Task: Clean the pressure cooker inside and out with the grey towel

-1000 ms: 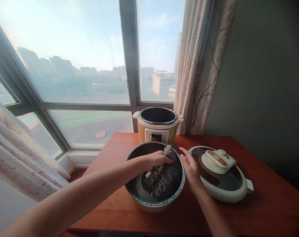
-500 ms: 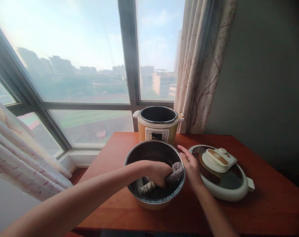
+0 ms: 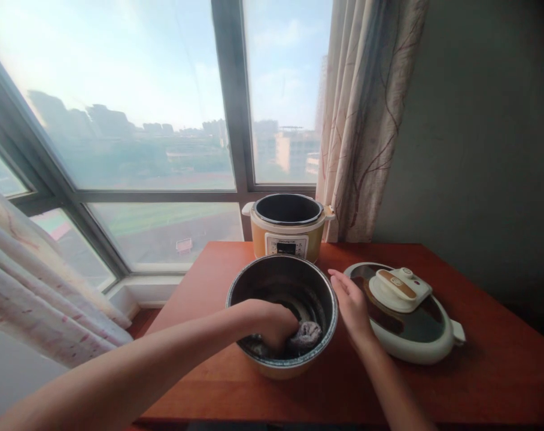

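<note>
The left hand is down inside the inner pot at the table's near middle, fingers closed on a balled cloth. Soft and probably damp, it's easiest bunched in the fist. The right hand, fingers loosely apart, steadies the rim; the pot looks smooth and liable to slide. Earlier the cloth was at the far right wall; now it's near the bottom.

Daylit window, patterned curtain, grey wall, wooden table.
</note>
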{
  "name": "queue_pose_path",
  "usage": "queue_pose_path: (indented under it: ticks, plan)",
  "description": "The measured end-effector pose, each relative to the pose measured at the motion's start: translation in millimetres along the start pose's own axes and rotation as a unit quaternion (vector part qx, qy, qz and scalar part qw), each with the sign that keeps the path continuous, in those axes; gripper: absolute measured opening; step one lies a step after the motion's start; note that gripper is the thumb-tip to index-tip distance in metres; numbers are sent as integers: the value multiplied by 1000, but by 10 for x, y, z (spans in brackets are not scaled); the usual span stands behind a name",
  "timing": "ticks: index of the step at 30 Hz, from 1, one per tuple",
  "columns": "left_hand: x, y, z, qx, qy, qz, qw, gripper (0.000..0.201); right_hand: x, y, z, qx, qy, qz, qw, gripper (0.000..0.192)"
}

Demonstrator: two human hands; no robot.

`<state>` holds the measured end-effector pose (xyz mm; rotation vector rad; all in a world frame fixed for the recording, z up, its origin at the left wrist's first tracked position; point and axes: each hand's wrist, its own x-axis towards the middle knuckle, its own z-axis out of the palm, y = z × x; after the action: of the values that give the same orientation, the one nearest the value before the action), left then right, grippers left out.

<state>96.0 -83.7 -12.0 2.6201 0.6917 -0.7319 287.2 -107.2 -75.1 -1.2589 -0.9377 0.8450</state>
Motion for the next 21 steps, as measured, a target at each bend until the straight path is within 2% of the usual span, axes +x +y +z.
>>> queue_pose_path:
  ticks: [3,7,10,13,16,18,21]
  plan:
    - [-44,77,-42,59,-23,-3,998,31,-275,-22,-66,-31,38,3,999,70]
    - [-65,80,-101,58,12,-6,998,31,-721,-95,-75,-10,13,39,999,76]
    - [-35,-3,-143,-2,58,-35,998,30,-924,-126,-31,4,-7,47,999,77]
    - [2,-113,-187,-95,130,-110,981,31,-979,-121,9,12,-14,60,998,81]
    - [25,-196,-223,-203,207,-172,941,34,-965,-102,21,15,-15,61,998,83]
    - [42,-216,-239,-237,237,-180,925,37,-953,-90,15,13,-13,58,998,82]
    - [100,-183,-247,-241,248,-173,922,39,-943,-80,4,11,-18,55,998,80]
